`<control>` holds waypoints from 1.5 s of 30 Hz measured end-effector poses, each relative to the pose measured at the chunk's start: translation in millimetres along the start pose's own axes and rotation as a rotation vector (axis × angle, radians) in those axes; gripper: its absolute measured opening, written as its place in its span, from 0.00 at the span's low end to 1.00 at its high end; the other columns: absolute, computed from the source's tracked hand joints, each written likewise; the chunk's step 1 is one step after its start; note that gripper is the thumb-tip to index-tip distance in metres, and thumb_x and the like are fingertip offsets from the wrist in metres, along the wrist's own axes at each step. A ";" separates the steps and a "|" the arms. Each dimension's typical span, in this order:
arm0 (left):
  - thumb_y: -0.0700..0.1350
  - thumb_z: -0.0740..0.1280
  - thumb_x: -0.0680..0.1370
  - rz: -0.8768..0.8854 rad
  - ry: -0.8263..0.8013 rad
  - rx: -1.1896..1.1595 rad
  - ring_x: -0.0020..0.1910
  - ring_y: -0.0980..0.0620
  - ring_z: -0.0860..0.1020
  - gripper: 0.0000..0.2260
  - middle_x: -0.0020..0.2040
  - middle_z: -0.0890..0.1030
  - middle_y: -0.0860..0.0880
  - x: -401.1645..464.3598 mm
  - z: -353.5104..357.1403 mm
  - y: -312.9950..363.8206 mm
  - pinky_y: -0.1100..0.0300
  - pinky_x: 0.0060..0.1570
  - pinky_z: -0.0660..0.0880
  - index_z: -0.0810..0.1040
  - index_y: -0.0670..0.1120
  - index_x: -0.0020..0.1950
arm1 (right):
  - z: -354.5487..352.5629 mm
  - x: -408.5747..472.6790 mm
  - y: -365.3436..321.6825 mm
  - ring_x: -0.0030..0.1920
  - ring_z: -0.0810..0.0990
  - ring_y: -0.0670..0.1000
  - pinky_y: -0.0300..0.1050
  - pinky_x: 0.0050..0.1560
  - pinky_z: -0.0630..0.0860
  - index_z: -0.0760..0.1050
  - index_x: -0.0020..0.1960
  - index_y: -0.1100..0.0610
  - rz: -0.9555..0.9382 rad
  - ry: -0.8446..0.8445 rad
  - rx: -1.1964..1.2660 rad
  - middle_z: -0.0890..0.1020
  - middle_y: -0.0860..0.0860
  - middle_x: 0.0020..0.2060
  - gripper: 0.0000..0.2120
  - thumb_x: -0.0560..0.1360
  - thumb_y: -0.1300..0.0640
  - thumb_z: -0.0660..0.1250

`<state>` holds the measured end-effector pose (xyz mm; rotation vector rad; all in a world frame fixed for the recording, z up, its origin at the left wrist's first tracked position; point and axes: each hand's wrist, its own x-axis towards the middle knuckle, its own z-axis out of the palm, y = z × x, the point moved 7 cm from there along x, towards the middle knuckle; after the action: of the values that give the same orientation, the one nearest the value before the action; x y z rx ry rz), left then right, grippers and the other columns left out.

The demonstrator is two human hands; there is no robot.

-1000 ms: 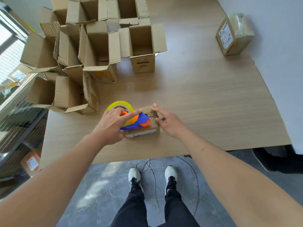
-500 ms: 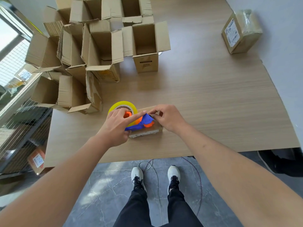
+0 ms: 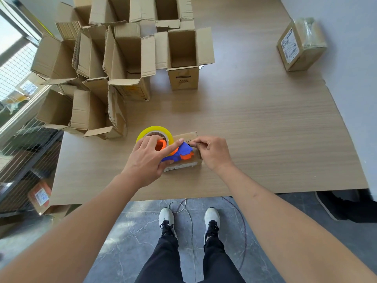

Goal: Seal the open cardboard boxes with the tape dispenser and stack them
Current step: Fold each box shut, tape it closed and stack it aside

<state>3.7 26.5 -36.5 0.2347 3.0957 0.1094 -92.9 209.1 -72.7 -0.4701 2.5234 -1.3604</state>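
The left grip [image 3: 145,160] is curled round the tape dispenser [image 3: 173,153] atop a small box [image 3: 184,162] on the bench [image 3: 255,129]; the right grip [image 3: 212,152] pinches something small, perhaps the tape's end, at the dispenser's front.

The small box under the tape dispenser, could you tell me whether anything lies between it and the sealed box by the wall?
Nothing visible does. Between the small box and the sealed box lies only bare table; the open boxes stand off to the left.
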 end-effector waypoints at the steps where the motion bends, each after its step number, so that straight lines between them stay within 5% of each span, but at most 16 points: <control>1: 0.61 0.60 0.82 -0.002 -0.006 0.002 0.61 0.42 0.71 0.29 0.62 0.72 0.44 -0.2 0.6 -0.2 0.47 0.64 0.67 0.54 0.66 0.82 | -1.9 -2.2 1.3 0.44 0.85 0.47 0.48 0.47 0.80 0.87 0.47 0.53 0.028 0.012 0.008 0.88 0.46 0.42 0.06 0.76 0.61 0.73; 7: 0.61 0.57 0.82 -0.034 -0.003 -0.012 0.61 0.42 0.71 0.28 0.61 0.72 0.45 -3.1 -0.3 -5.3 0.47 0.65 0.67 0.52 0.66 0.82 | -36.8 -6.7 31.7 0.34 0.84 0.48 0.51 0.35 0.85 0.86 0.43 0.54 0.301 0.076 0.223 0.85 0.49 0.35 0.08 0.77 0.63 0.72; 15: 0.58 0.65 0.81 -0.008 -0.045 -0.006 0.61 0.41 0.71 0.32 0.60 0.72 0.44 0.8 0.0 2.1 0.46 0.65 0.67 0.53 0.67 0.82 | -49.8 -14.8 51.2 0.32 0.79 0.45 0.48 0.38 0.85 0.85 0.46 0.57 0.402 -0.021 0.283 0.84 0.55 0.36 0.04 0.78 0.62 0.72; 25: 0.57 0.65 0.81 0.006 -0.065 -0.017 0.61 0.41 0.71 0.32 0.60 0.72 0.45 3.2 1.5 2.4 0.45 0.66 0.67 0.54 0.67 0.81 | -25.5 -3.2 70.4 0.38 0.80 0.46 0.44 0.37 0.83 0.85 0.47 0.57 0.515 -0.148 0.237 0.82 0.53 0.39 0.08 0.81 0.60 0.68; 32: 0.57 0.66 0.81 0.011 -0.048 -0.024 0.61 0.41 0.71 0.32 0.59 0.72 0.45 5.6 4.2 0.1 0.46 0.65 0.66 0.55 0.66 0.81 | -7.2 1.5 84.9 0.41 0.81 0.46 0.48 0.41 0.85 0.85 0.49 0.56 0.524 -0.124 0.233 0.82 0.51 0.39 0.09 0.82 0.60 0.66; 39: 0.57 0.62 0.81 0.014 -0.031 -0.032 0.61 0.42 0.71 0.31 0.60 0.72 0.46 4.4 6.2 0.6 0.46 0.65 0.65 0.54 0.67 0.81 | 21.7 0.1 91.7 0.43 0.85 0.50 0.49 0.35 0.85 0.84 0.51 0.53 0.550 -0.086 0.211 0.85 0.49 0.39 0.05 0.80 0.54 0.69; 42: 0.58 0.62 0.81 0.013 -0.028 -0.033 0.62 0.42 0.71 0.30 0.60 0.72 0.46 4.9 7.1 -0.2 0.47 0.66 0.65 0.54 0.66 0.81 | 31.2 -1.7 90.6 0.49 0.86 0.54 0.56 0.43 0.85 0.86 0.52 0.50 0.541 -0.024 0.107 0.87 0.49 0.47 0.07 0.79 0.49 0.71; 45: 0.58 0.65 0.81 0.007 -0.039 -0.031 0.63 0.43 0.71 0.32 0.61 0.72 0.46 6.0 9.7 -1.3 0.47 0.67 0.65 0.55 0.66 0.81 | 27.5 -4.3 89.1 0.57 0.83 0.54 0.54 0.57 0.80 0.82 0.63 0.45 0.520 0.009 -0.035 0.86 0.46 0.55 0.17 0.77 0.42 0.70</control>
<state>-1.9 26.8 -46.4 0.2436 3.0523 0.1516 -94.1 235.8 -162.2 0.1831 2.4344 -1.1156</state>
